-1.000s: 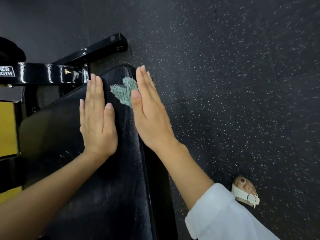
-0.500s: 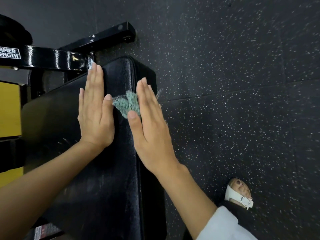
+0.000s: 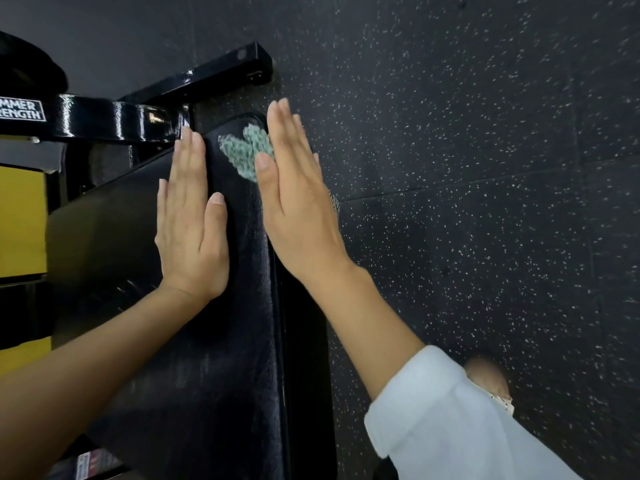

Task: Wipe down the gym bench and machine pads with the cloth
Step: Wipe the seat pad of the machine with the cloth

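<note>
A long black padded bench (image 3: 214,341) runs away from me down the middle of the view. A green knitted cloth (image 3: 242,155) lies near its far end, by the right edge. My right hand (image 3: 298,199) presses flat on the cloth with straight fingers, and most of the cloth is hidden under the palm. My left hand (image 3: 190,220) rests flat on the pad's left half, fingers straight, beside the cloth and not touching it.
A glossy black machine frame (image 3: 114,123) with a white label crosses the upper left, and a black foot bar (image 3: 221,72) ends beyond the bench. Yellow panels (image 3: 20,220) stand at the left edge. Speckled black rubber floor (image 3: 467,168) fills the right, with my sandalled foot (image 3: 491,382) on it.
My right hand has slid the cloth away from me toward the bench's far end, after pulling it nearer half a second ago. The left hand has stayed pressed on the pad.
</note>
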### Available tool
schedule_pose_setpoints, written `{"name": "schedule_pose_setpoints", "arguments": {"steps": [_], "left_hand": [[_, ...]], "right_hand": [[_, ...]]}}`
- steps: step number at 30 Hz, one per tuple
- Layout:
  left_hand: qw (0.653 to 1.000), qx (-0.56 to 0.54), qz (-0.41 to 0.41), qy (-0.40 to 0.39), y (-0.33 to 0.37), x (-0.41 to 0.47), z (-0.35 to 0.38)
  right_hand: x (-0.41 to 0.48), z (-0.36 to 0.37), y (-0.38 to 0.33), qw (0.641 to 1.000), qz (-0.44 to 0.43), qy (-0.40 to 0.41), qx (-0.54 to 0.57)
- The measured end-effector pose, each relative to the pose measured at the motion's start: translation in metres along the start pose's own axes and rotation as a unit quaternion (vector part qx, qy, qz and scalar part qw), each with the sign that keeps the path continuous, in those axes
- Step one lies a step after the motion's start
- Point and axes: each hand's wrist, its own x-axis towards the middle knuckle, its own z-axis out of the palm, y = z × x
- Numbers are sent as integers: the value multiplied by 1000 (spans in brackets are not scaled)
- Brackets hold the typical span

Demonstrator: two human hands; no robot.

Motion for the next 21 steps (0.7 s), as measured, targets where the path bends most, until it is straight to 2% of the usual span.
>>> {"name": "schedule_pose_setpoints", "arguments": {"steps": [4,14,21], "left_hand": [[1000,-2,2,-1,1,0,0],[1000,0,4,-9,1,-1,-3],[999,12,17,-29,1,-4,-4]], "right_hand": [[1,-3,-3,1000,11,-1,7],[-99,-2,0,999,11,-51,-7],[-69,1,5,999,22,-19,27]]}}
